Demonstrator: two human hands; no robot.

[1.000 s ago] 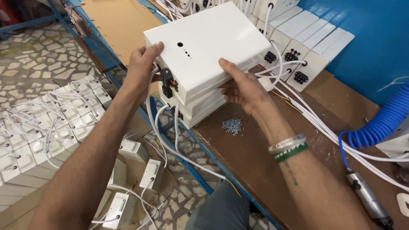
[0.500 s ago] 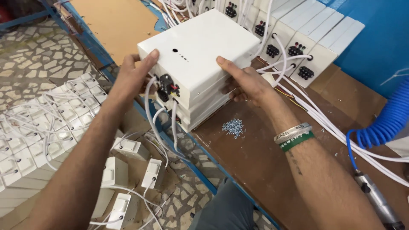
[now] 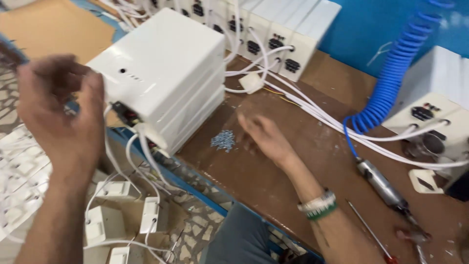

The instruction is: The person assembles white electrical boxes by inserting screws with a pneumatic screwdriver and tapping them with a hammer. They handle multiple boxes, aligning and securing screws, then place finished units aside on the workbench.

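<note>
head | brown workbench [image 3: 312, 161] | screw pile [image 3: 223, 140] | blue wall [image 3: 371, 24]

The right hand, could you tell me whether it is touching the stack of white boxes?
Apart. The head view shows brown table between the right hand and the white boxes.

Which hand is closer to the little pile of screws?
The right hand. It hovers over the table just right of the pile of screws, almost touching it. The left hand is far off, beside the stack of white boxes.
</note>
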